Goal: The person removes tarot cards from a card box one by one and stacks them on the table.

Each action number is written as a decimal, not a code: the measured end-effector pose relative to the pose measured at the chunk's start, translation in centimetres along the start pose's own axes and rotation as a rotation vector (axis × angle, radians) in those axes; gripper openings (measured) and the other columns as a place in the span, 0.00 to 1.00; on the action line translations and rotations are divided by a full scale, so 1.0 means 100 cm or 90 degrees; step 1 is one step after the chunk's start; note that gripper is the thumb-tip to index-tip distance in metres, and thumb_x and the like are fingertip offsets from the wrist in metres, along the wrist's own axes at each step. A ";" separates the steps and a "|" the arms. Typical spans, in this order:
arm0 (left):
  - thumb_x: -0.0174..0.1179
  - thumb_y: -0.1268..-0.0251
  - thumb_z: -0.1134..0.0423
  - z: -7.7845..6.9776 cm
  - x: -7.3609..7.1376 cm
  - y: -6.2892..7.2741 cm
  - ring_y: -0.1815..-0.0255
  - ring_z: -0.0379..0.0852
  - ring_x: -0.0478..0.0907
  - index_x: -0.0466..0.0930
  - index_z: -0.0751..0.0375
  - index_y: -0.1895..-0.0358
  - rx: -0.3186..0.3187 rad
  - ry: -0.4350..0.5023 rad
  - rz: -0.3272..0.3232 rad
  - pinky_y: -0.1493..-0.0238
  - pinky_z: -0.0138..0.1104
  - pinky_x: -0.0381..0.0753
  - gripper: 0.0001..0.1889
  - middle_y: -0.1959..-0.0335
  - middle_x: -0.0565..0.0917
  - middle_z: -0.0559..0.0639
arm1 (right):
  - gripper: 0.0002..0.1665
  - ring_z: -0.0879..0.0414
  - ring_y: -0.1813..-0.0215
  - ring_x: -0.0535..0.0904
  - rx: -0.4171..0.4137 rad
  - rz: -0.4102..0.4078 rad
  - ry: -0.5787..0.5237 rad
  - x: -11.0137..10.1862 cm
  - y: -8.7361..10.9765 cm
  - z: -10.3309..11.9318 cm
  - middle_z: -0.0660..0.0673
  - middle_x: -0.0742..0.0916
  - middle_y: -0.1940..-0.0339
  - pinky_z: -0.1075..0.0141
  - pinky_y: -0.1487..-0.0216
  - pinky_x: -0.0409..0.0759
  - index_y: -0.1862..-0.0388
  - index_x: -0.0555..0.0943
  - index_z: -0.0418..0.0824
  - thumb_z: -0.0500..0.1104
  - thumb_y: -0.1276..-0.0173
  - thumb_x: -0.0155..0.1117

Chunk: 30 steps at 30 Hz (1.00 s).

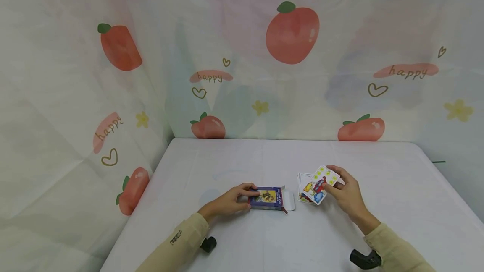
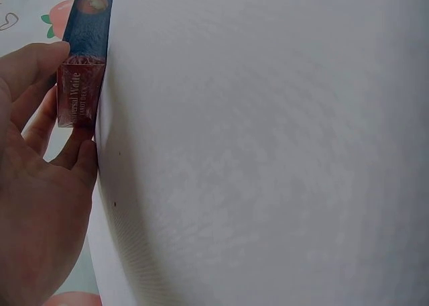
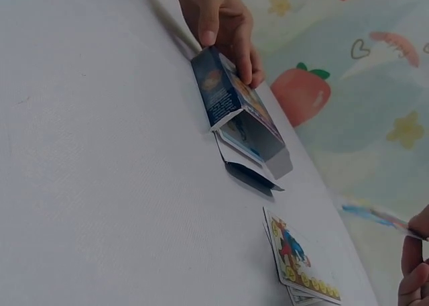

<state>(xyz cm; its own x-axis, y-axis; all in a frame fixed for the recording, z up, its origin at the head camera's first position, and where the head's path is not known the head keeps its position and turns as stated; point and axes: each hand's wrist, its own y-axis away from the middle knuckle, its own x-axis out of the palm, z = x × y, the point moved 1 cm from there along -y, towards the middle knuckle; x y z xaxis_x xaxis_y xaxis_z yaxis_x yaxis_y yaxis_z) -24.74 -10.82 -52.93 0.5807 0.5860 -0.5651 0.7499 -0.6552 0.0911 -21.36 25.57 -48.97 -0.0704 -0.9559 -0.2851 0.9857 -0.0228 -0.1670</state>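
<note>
plainly, the left hand gripped the box, open toward three o'clock, where the card pile lay on the counter; the right hand pinched a card above it. a light edge grip seemed best against bending.

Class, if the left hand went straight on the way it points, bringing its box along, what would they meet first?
The left hand and its box would probably meet the loose cards on the table first, just past the box's white flap; heights are hard to judge.
</note>
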 end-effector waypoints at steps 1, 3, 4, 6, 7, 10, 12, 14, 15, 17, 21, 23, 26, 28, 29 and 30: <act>0.61 0.31 0.67 0.000 0.000 0.000 0.20 0.47 0.58 0.75 0.47 0.30 0.000 0.000 -0.001 0.20 0.52 0.58 0.26 0.27 0.68 0.43 | 0.37 0.75 0.57 0.79 -0.005 0.004 0.005 0.000 0.000 0.000 0.30 0.73 0.38 0.79 0.59 0.82 0.26 0.62 0.28 0.25 0.32 0.61; 0.61 0.31 0.67 -0.001 0.000 0.000 0.20 0.46 0.58 0.75 0.47 0.30 -0.001 0.001 0.000 0.20 0.51 0.58 0.26 0.27 0.68 0.43 | 0.37 0.74 0.58 0.79 -0.013 0.009 0.018 -0.001 0.000 0.000 0.27 0.77 0.41 0.78 0.60 0.82 0.24 0.60 0.30 0.26 0.30 0.59; 0.61 0.31 0.67 -0.001 0.000 0.000 0.20 0.46 0.58 0.75 0.48 0.30 -0.001 0.001 0.000 0.20 0.51 0.58 0.26 0.27 0.68 0.43 | 0.38 0.74 0.58 0.79 -0.014 0.013 0.023 -0.001 0.000 0.000 0.25 0.78 0.42 0.78 0.60 0.82 0.22 0.58 0.32 0.27 0.29 0.58; 0.61 0.31 0.67 -0.001 0.000 0.000 0.20 0.46 0.58 0.75 0.48 0.30 0.001 0.001 0.001 0.20 0.52 0.58 0.26 0.27 0.68 0.43 | 0.41 0.73 0.58 0.79 -0.015 0.015 0.029 -0.001 0.000 -0.001 0.23 0.81 0.44 0.77 0.61 0.81 0.20 0.53 0.35 0.28 0.27 0.57; 0.61 0.31 0.67 -0.001 0.000 0.001 0.20 0.46 0.58 0.75 0.48 0.30 0.002 0.001 0.001 0.20 0.52 0.58 0.26 0.27 0.68 0.43 | 0.42 0.73 0.59 0.79 -0.013 0.015 0.030 -0.001 0.000 -0.001 0.22 0.82 0.46 0.77 0.61 0.81 0.19 0.50 0.36 0.29 0.26 0.56; 0.61 0.31 0.67 -0.001 0.000 0.001 0.20 0.46 0.58 0.75 0.48 0.30 0.003 0.000 0.002 0.20 0.52 0.58 0.26 0.27 0.68 0.43 | 0.42 0.72 0.60 0.80 -0.005 0.012 0.032 -0.001 0.000 -0.001 0.22 0.84 0.48 0.77 0.61 0.81 0.19 0.46 0.39 0.31 0.24 0.55; 0.61 0.30 0.67 -0.001 0.000 0.000 0.20 0.46 0.58 0.75 0.48 0.30 0.005 -0.001 0.003 0.20 0.51 0.58 0.27 0.26 0.67 0.44 | 0.38 0.71 0.62 0.81 -0.004 0.003 0.033 0.000 0.001 -0.001 0.21 0.83 0.48 0.75 0.63 0.82 0.21 0.48 0.39 0.33 0.23 0.53; 0.61 0.30 0.68 -0.001 0.000 0.000 0.20 0.46 0.58 0.75 0.48 0.30 0.005 -0.002 0.004 0.20 0.51 0.58 0.27 0.26 0.67 0.44 | 0.31 0.70 0.63 0.82 -0.010 -0.005 0.036 0.000 0.001 0.000 0.21 0.83 0.47 0.73 0.65 0.83 0.26 0.54 0.36 0.34 0.22 0.52; 0.61 0.30 0.67 -0.002 0.000 0.000 0.20 0.46 0.58 0.75 0.48 0.30 0.005 -0.002 0.003 0.20 0.51 0.58 0.27 0.26 0.68 0.44 | 0.27 0.69 0.63 0.81 -0.015 -0.009 0.044 0.000 0.001 0.000 0.21 0.83 0.47 0.73 0.65 0.82 0.28 0.58 0.35 0.34 0.21 0.52; 0.61 0.30 0.67 -0.002 0.000 0.000 0.20 0.47 0.58 0.75 0.48 0.29 0.004 -0.005 0.003 0.20 0.51 0.58 0.27 0.26 0.68 0.44 | 0.19 0.70 0.63 0.81 -0.024 -0.015 0.064 0.001 0.002 0.000 0.25 0.83 0.47 0.74 0.66 0.82 0.35 0.67 0.32 0.35 0.21 0.52; 0.61 0.30 0.67 -0.003 -0.001 0.000 0.20 0.47 0.58 0.75 0.48 0.30 0.001 -0.011 0.001 0.20 0.51 0.59 0.26 0.26 0.68 0.44 | 0.15 0.72 0.61 0.78 -0.035 -0.006 0.105 0.002 0.002 0.000 0.32 0.81 0.42 0.75 0.64 0.81 0.41 0.77 0.30 0.36 0.22 0.54; 0.61 0.30 0.67 -0.003 0.000 0.000 0.20 0.47 0.58 0.75 0.48 0.30 0.001 -0.011 0.002 0.20 0.51 0.59 0.26 0.26 0.68 0.44 | 0.17 0.72 0.60 0.78 -0.028 0.008 0.111 0.001 0.002 0.000 0.32 0.79 0.40 0.75 0.63 0.82 0.39 0.77 0.30 0.36 0.22 0.54; 0.61 0.31 0.67 -0.003 -0.001 0.000 0.20 0.46 0.58 0.75 0.48 0.30 0.001 -0.008 0.002 0.20 0.51 0.59 0.27 0.27 0.68 0.44 | 0.21 0.70 0.62 0.78 -0.017 0.027 0.104 0.001 0.001 0.001 0.30 0.79 0.39 0.74 0.64 0.82 0.35 0.75 0.30 0.34 0.24 0.54; 0.61 0.31 0.67 -0.003 -0.001 0.000 0.20 0.47 0.58 0.75 0.48 0.30 0.000 -0.005 0.002 0.20 0.51 0.59 0.26 0.27 0.68 0.44 | 0.24 0.69 0.63 0.78 -0.006 0.040 0.100 0.000 0.000 0.002 0.28 0.80 0.40 0.73 0.65 0.81 0.32 0.74 0.30 0.32 0.26 0.54; 0.61 0.31 0.66 -0.003 -0.001 0.000 0.20 0.47 0.58 0.75 0.48 0.30 0.000 -0.005 0.002 0.20 0.52 0.59 0.26 0.27 0.68 0.43 | 0.25 0.68 0.64 0.78 -0.001 0.046 0.098 -0.001 0.000 0.002 0.27 0.81 0.41 0.73 0.66 0.81 0.31 0.73 0.30 0.31 0.27 0.54; 0.61 0.31 0.66 -0.003 -0.001 0.000 0.20 0.47 0.58 0.75 0.48 0.30 -0.001 -0.005 0.002 0.20 0.52 0.59 0.26 0.27 0.68 0.43 | 0.26 0.67 0.64 0.78 0.003 0.052 0.097 -0.001 0.000 0.002 0.27 0.81 0.42 0.72 0.67 0.81 0.31 0.72 0.30 0.31 0.28 0.54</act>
<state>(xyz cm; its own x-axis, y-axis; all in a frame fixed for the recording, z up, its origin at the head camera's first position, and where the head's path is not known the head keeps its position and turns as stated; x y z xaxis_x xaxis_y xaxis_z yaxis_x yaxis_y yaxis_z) -24.66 -10.76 -52.69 0.5810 0.5801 -0.5709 0.7481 -0.6569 0.0938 -21.35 25.58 -48.71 -0.0118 -0.8992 -0.4373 0.9897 0.0518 -0.1332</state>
